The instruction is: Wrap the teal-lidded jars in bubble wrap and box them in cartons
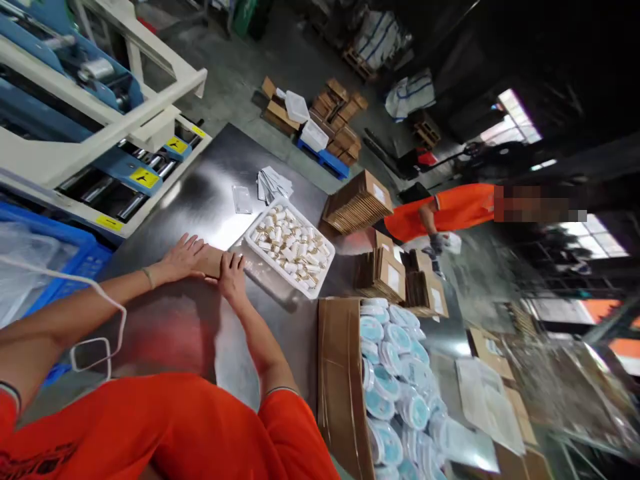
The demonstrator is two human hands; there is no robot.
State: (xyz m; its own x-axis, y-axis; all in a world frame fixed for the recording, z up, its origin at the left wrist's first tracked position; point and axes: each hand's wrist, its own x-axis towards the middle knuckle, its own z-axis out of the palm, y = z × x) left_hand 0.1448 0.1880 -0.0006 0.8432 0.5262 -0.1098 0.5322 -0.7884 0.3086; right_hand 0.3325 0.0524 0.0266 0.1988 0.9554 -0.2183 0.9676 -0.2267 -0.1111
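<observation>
Your orange cloth shirt (200, 427) nearest. Oblong brown cardboard box (211, 261) on grey metal bench (295, 340): your left hand (181, 259), fingers spread, at one end; right hand (233, 276), fingers curled over the other (press both evenly).

The small box (210, 262) is matt cardboard — the table (210, 167) smooth, glossy metal — the tray (279, 269) plastic.
</observation>
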